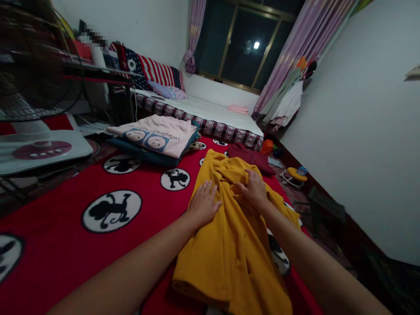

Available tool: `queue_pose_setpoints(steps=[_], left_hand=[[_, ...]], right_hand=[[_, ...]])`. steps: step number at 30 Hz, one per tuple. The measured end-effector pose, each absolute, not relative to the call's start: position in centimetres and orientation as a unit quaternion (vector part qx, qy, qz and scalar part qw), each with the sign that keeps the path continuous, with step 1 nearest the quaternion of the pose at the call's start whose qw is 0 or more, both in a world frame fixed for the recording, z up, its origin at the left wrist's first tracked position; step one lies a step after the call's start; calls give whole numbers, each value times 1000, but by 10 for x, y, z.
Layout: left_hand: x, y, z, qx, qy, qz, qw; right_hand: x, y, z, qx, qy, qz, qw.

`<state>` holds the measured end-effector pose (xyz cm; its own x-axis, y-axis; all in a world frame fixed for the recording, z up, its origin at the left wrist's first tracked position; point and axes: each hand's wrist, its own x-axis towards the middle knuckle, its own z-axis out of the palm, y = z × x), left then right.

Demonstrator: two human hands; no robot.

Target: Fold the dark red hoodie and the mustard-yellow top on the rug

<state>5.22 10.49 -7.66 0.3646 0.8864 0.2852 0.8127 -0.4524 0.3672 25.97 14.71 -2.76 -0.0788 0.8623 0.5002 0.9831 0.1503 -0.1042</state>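
Left hand lies open and flat upon the yellow garment. Right hand rests on the same cloth with bent fingers; whether it pinches a fold, I cannot tell. The garment is spread on a red blanket, near a pile of clothes and a dark red garment.

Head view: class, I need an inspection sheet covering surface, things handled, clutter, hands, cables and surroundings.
Surface: red blanket with monkey circles.
Things handled: yellow garment, laid out, wrinkled.
Clutter: clothes pile at left; dark red garment beyond the yellow one.
Hands: left hand flat on the yellow garment; right hand touching it, thumb and fingers apart.
Cables: thin pale line by the desk, possibly a cord.
Surroundings: fan left, window ahead, stool right.
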Motion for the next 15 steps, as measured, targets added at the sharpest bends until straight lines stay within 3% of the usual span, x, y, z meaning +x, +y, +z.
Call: queue_pose_setpoints(steps=[4,9,12,15], left_hand=[[51,103,-76,816,523,234,83],[51,102,-78,817,519,240,78],[52,103,-79,821,510,245,79],[52,102,-79,820,508,248,88]], right_hand=[[272,168,-23,-701,-698,-118,92],[285,171,-4,-701,-679,-187,117],[286,185,3,-699,-709,-52,83],[276,212,4,-699,-702,46,127]])
